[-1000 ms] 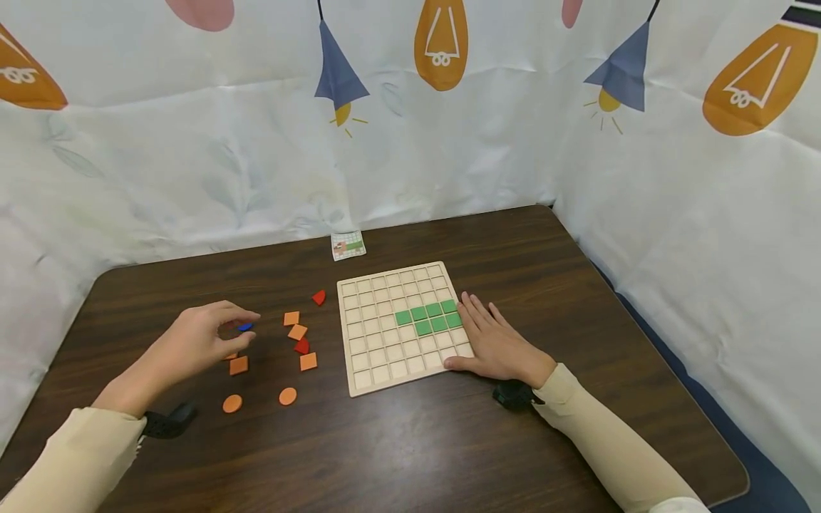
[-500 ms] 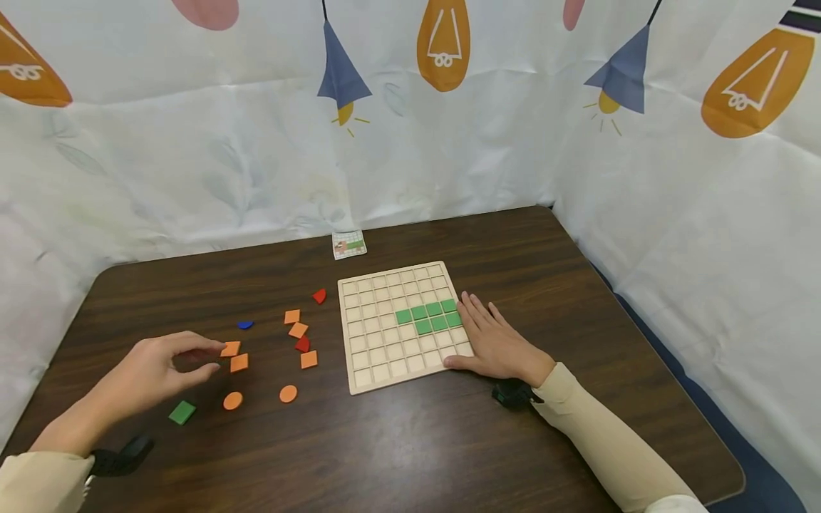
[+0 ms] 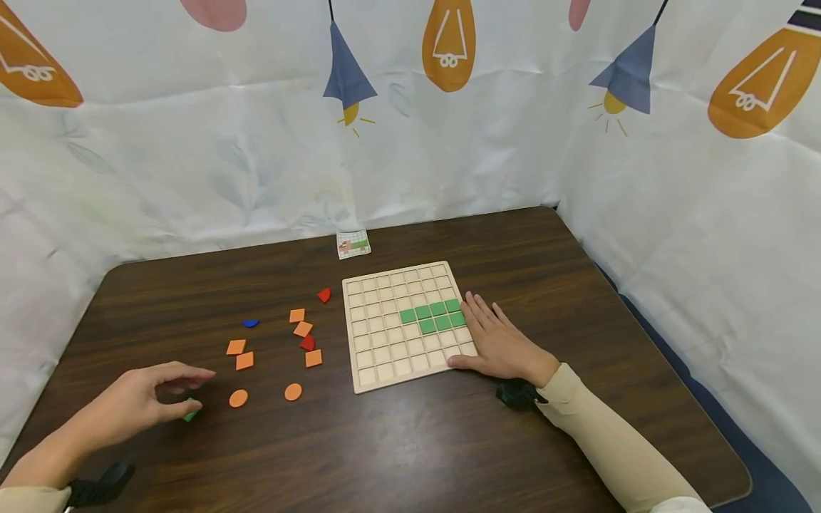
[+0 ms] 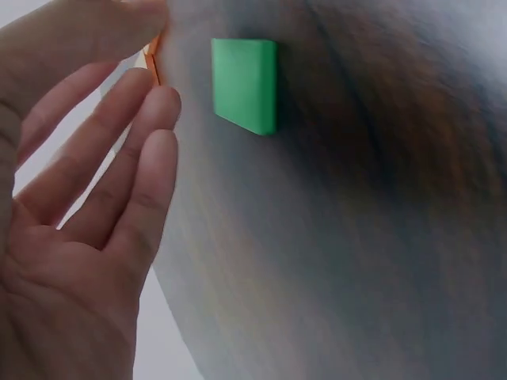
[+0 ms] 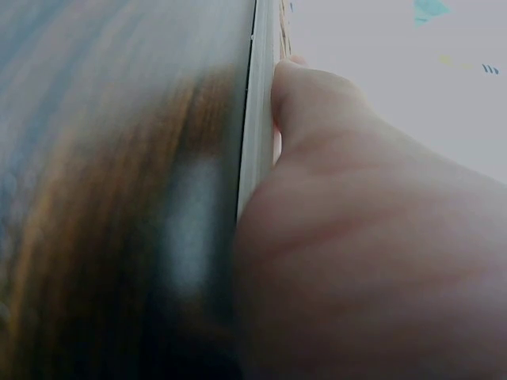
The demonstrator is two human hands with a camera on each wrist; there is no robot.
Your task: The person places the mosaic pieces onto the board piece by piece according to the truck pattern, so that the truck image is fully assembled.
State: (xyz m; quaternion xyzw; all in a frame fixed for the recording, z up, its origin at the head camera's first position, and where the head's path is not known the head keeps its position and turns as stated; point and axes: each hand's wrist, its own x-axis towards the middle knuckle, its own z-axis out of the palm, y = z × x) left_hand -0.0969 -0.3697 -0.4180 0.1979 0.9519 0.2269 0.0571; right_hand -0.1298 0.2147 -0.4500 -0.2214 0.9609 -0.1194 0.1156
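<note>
My left hand [image 3: 137, 399] hovers over the table's left side, thumb and fingers parted and slightly bent. Partly hidden beneath it in the head view is a green square tile [image 3: 191, 413]. The left wrist view shows that green tile [image 4: 242, 85] lying on the table, apart from the fingers, with nothing between them. My right hand [image 3: 503, 347] rests with fairly straight fingers along the right edge of a pale wooden grid board [image 3: 378, 338]. Two rows of green tiles [image 3: 442, 323] fill several of the board's cells by that hand.
Orange squares [image 3: 244, 360], orange discs [image 3: 293, 392], red pieces [image 3: 308, 343] and a blue piece [image 3: 251, 323] lie between the left hand and the board. A small printed card [image 3: 353, 244] lies at the table's back edge, before a white patterned curtain [image 3: 276, 157].
My left hand has moved down and left, away from the blue piece, past the orange squares, to the green tile. The right hand and the board have stayed put.
</note>
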